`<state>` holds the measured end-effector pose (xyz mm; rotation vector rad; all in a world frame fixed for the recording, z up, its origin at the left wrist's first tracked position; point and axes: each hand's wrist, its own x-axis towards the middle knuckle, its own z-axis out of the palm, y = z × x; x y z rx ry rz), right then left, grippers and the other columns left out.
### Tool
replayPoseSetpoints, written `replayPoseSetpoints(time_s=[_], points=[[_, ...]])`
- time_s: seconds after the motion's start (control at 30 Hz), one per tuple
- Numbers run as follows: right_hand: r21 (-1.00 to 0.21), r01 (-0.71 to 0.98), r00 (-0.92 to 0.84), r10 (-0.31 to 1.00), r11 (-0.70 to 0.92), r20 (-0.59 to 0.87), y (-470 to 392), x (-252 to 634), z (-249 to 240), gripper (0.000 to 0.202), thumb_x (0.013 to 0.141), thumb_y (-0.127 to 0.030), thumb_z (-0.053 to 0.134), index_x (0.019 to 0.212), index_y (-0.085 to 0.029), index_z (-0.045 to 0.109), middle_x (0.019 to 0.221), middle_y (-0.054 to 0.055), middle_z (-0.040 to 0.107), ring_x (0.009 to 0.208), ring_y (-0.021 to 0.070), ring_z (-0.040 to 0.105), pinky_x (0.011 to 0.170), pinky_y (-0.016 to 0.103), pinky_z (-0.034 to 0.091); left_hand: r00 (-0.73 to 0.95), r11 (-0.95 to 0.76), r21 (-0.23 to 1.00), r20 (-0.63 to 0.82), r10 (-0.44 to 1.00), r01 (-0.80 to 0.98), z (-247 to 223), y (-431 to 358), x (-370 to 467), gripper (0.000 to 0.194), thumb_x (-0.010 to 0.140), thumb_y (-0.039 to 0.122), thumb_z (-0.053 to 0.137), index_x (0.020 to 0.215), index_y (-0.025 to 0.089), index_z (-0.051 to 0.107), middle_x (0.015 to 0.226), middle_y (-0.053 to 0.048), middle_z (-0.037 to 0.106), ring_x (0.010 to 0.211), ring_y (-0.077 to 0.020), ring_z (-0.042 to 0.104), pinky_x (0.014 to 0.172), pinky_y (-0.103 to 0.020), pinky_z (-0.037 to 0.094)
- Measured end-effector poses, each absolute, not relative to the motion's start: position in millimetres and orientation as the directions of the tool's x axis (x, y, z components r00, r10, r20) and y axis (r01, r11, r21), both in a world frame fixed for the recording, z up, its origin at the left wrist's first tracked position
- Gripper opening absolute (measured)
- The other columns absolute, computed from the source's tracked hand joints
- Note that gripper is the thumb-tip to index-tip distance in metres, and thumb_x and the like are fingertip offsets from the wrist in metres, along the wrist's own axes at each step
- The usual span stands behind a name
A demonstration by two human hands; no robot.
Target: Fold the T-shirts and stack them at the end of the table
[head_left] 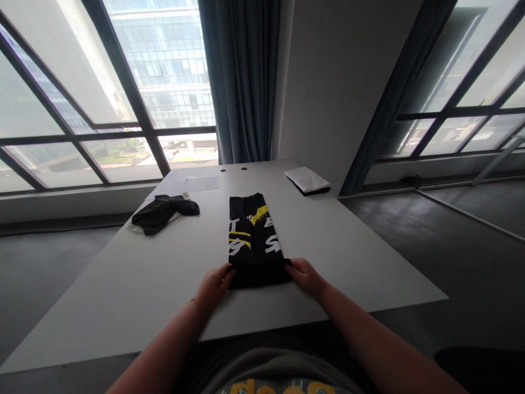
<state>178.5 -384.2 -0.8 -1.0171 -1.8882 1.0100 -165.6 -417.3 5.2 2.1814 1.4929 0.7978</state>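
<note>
A black garment (256,241) with white lettering and yellow stripes lies flat on the white table (353,273), folded into a narrow rectangle. Its near end shows a plain black band. My left hand (215,282) pinches the near left corner between thumb and fingers. At the near right corner, my right hand (305,273) grips the cloth the same way. Both hands are close to the tabletop, and the band is stretched straight between them. The garment's exact kind cannot be told from its folded shape.
Left of the garment lies a crumpled dark cloth (164,212) with something pale beneath it. Paper sheets (197,182) rest at the far left of the table. A white folded item with a dark underside (307,179) is at the far right. Windows and a blue curtain (244,82) stand behind.
</note>
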Motion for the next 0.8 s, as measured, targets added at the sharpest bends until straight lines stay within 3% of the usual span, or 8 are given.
replayPoseSetpoints(time_s=[0.23,0.47,0.63,0.8], points=[[-0.858,0.344,-0.231,0.92,0.381,0.316,-350,165,5,0.038,0.095,-0.053,0.054,0.088,-0.021,0.073,0.069,0.0,0.065,0.075,0.0236,0.064,0.07,0.032,0.053,0.046,-0.187,0.61,0.239,0.97,0.77,17,-384,-157,0.025,0.1,0.04,0.046,0.096,0.024,0.065,0.076,-0.001,0.07,0.07,-0.0187,0.064,0.064,-0.028,0.042],[-0.744,0.508,-0.311,0.899,0.433,0.31,-296,160,13,0.027,0.093,-0.04,0.055,0.097,-0.022,0.075,0.086,0.001,0.074,0.081,0.0208,0.068,0.077,0.03,0.051,0.021,-0.07,0.5,0.103,0.994,0.863,21,-332,-161,0.023,0.102,0.039,0.049,0.107,0.026,0.067,0.09,-0.003,0.077,0.081,-0.0211,0.07,0.068,-0.029,0.042],[-0.648,0.692,-0.189,0.946,0.32,0.265,-284,160,-3,0.029,0.087,-0.028,0.059,0.112,-0.021,0.071,0.076,-0.001,0.069,0.068,0.0176,0.065,0.07,0.028,0.046,0.012,-0.034,0.389,0.058,0.998,0.92,13,-319,-158,0.02,0.1,0.041,0.053,0.106,0.028,0.067,0.099,-0.001,0.078,0.085,-0.0211,0.071,0.07,-0.029,0.043],[-0.521,0.821,-0.117,0.963,0.232,0.244,-285,156,-8,0.022,0.088,-0.023,0.059,0.108,-0.023,0.069,0.074,-0.001,0.066,0.069,0.0189,0.063,0.067,0.028,0.044,-0.045,0.029,0.312,0.044,0.998,0.949,12,-312,-155,0.022,0.1,0.044,0.052,0.103,0.027,0.065,0.091,-0.002,0.077,0.086,-0.0235,0.071,0.07,-0.031,0.046]])
